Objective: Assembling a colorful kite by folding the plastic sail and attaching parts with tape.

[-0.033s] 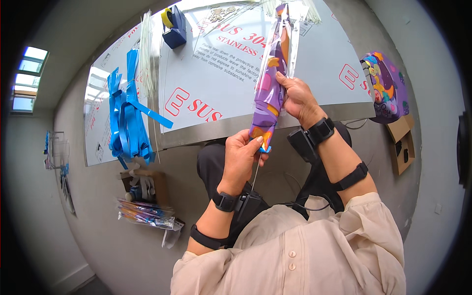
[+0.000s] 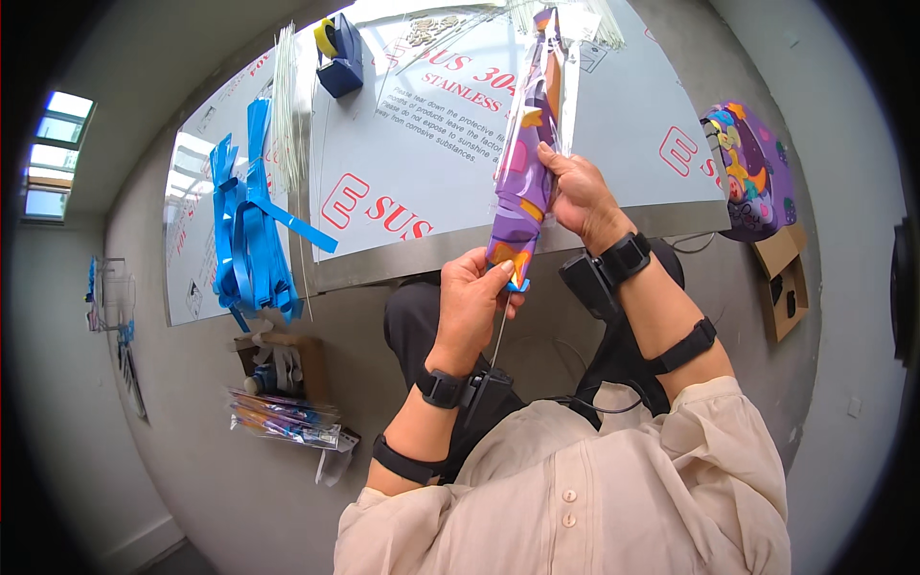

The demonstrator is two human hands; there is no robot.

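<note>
A long, narrow folded purple sheet with orange and pink patterns lies slantwise in a clear plastic sleeve, its far end over the table. At its near end, where a blue tip shows, my left hand pinches it between thumb and fingers. From below that hand a thin pale rod sticks out toward my lap. Farther up, my right hand grips the sheet's right edge, thumb on top and the other fingers partly hidden. Both hands are closed on the same piece, just past the table's front edge.
The table has a film-covered metal top. On its left lie blue strips and thin white rods, near a blue tape dispenser. A purple patterned bag stands right. Clear-wrapped packets are low on the left.
</note>
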